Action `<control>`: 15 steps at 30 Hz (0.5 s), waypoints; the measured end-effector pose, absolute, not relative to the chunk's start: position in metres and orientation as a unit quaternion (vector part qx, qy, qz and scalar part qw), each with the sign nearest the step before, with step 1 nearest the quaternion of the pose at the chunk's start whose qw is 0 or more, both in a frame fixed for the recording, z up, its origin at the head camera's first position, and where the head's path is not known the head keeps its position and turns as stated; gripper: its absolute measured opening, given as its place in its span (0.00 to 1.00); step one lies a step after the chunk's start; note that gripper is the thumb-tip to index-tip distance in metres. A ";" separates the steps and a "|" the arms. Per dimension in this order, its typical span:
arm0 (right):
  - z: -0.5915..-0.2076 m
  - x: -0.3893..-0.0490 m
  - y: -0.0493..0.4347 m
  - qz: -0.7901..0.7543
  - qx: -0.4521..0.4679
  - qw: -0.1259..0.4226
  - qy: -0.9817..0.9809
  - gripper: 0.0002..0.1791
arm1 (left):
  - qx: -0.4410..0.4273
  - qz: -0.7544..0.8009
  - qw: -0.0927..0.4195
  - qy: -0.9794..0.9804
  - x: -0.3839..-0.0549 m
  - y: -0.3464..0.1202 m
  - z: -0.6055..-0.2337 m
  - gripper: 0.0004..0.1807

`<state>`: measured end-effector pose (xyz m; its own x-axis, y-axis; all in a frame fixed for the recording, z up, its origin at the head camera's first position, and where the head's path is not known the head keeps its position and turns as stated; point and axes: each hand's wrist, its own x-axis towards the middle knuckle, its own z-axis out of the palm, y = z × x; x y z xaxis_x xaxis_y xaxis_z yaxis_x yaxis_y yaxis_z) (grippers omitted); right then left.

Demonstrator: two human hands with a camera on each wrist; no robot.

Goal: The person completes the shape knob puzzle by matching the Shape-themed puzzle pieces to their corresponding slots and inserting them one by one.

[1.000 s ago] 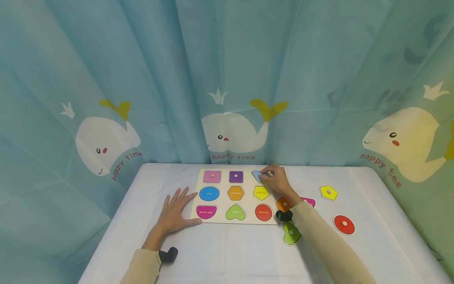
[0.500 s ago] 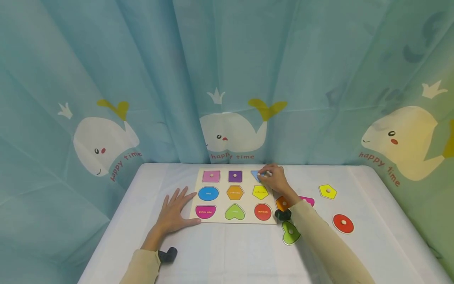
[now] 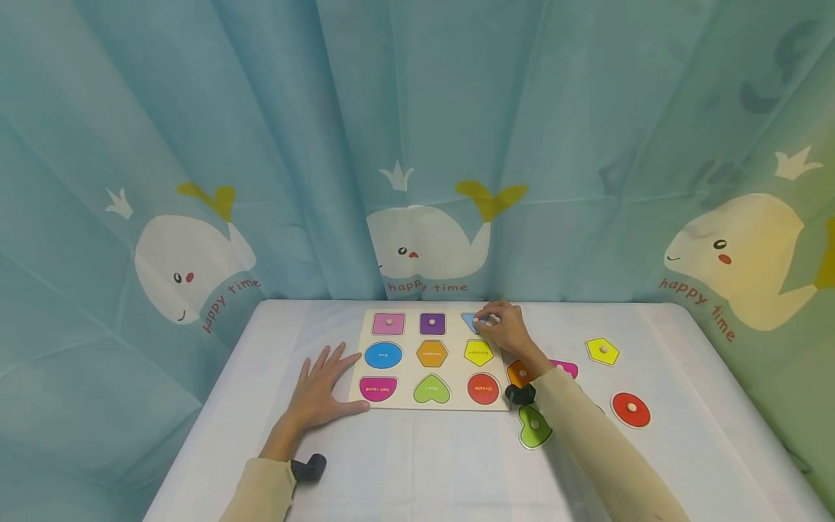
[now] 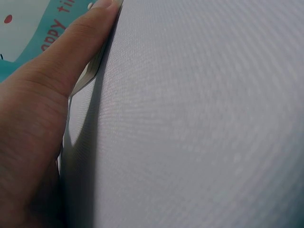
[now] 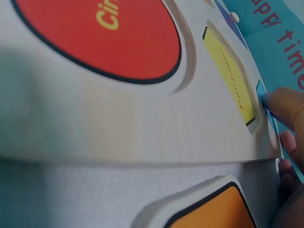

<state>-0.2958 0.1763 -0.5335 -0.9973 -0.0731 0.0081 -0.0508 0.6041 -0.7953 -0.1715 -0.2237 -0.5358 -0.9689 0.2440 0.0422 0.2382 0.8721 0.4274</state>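
Observation:
A wooden shape puzzle board (image 3: 407, 372) lies at the table's far side. In the head view my right hand (image 3: 510, 333) pinches the knob of a light blue triangle puzzle piece (image 3: 468, 319) at the board's far right recess. The right wrist view shows the fingertips right at the blue piece (image 5: 261, 89), beside the yellow pentagon recess (image 5: 230, 76). My left hand (image 3: 320, 391) rests spread at the board's left edge, its thumb (image 4: 78, 45) at the near corner. Knobbed pink rectangle (image 3: 380, 328) and purple square (image 3: 431, 330) pieces sit in the far row.
Loose pieces lie right of the board: orange hexagon (image 3: 518, 371), green heart (image 3: 533, 435), magenta piece (image 3: 566, 368) partly behind the sleeve, yellow pentagon (image 3: 596, 350) and red circle (image 3: 631, 419). A whale-printed curtain (image 3: 293, 145) hangs just behind the table (image 3: 417, 471).

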 end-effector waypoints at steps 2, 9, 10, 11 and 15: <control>-0.533 -0.296 0.177 -0.440 -0.034 0.016 0.897 0.11 | 0.124 0.221 0.007 0.967 -0.171 -0.224 -0.535 0.55; -0.521 -0.294 0.184 -0.404 -0.091 0.026 0.910 0.12 | 0.124 0.218 0.009 0.968 -0.172 -0.223 -0.536 0.55; -0.519 -0.293 0.186 -0.396 -0.106 0.025 0.912 0.12 | 0.124 0.218 0.010 0.968 -0.172 -0.223 -0.536 0.55; -0.516 -0.291 0.189 -0.388 -0.123 0.023 0.913 0.12 | 0.124 0.218 0.011 0.968 -0.172 -0.223 -0.536 0.55; -0.504 -0.284 0.201 -0.367 -0.170 0.014 0.914 0.14 | 0.125 0.221 0.011 0.967 -0.172 -0.223 -0.534 0.55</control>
